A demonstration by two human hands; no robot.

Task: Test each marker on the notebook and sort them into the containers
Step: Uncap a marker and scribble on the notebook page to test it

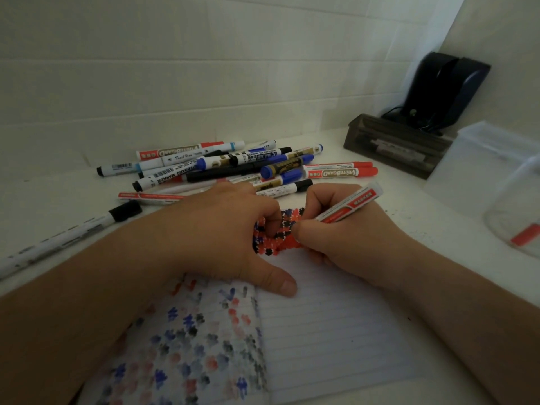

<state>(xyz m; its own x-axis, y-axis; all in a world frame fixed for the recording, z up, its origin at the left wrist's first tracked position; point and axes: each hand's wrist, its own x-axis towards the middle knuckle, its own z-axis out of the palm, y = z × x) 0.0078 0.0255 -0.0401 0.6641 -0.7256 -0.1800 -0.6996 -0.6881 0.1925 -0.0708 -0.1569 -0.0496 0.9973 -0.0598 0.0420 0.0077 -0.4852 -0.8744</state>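
An open lined notebook (pixel 330 331) lies in front of me, with red, blue and black test marks on both pages. My right hand (pixel 344 241) grips a red whiteboard marker (pixel 350 204) and points it down at the marks at the top of the right page; its tip is hidden. My left hand (pixel 222 238) rests on the notebook with the thumb flat on the page. Its fingers curl under beside the marker tip and hide what, if anything, they hold. A pile of red, blue and black markers (pixel 233 165) lies just beyond both hands.
A dark box (pixel 400 144) with markers inside stands at the back right, with a black device (pixel 447 92) behind it. A clear container (pixel 482 162) and a clear cup (pixel 514 211) holding a red marker (pixel 526 235) stand at the right. A black-capped marker (pixel 67 235) lies at the left.
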